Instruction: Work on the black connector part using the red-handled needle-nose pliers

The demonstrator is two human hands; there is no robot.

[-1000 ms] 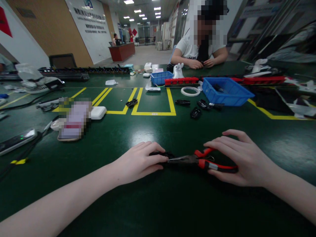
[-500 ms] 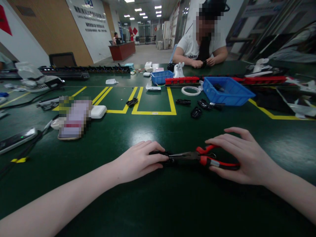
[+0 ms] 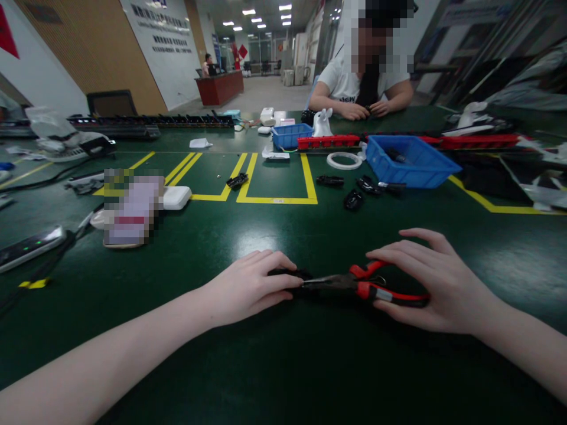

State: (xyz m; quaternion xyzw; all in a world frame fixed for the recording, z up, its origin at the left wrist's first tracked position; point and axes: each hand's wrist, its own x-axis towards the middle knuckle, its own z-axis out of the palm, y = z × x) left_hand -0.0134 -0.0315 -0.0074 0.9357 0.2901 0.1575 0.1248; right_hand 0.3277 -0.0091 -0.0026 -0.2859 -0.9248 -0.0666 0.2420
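Observation:
My right hand point(image 3: 436, 283) grips the red-handled long-nose pliers point(image 3: 361, 282), with its fingers around the two handles. The jaws point left and their tip reaches the fingertips of my left hand point(image 3: 257, 283). That hand is closed on a small black part point(image 3: 305, 274), mostly hidden under the fingers, and holds it low over the dark green table. Whether the jaws clamp the part I cannot make out. Farther back lie several loose black parts, such as a dark one point(image 3: 353, 200) and another point(image 3: 330, 180).
A blue bin point(image 3: 410, 171) holding black pieces stands at the back right, beside a white ring point(image 3: 344, 160). To the left lie a phone point(image 3: 135, 212), a white case point(image 3: 176, 198) and a power strip point(image 3: 33, 248). Across the table sits a person point(image 3: 336, 88).
The pliers have shifted very slightly left, their tip nearer my left fingertips. Both hands keep almost the same place, and the view has tilted a little.

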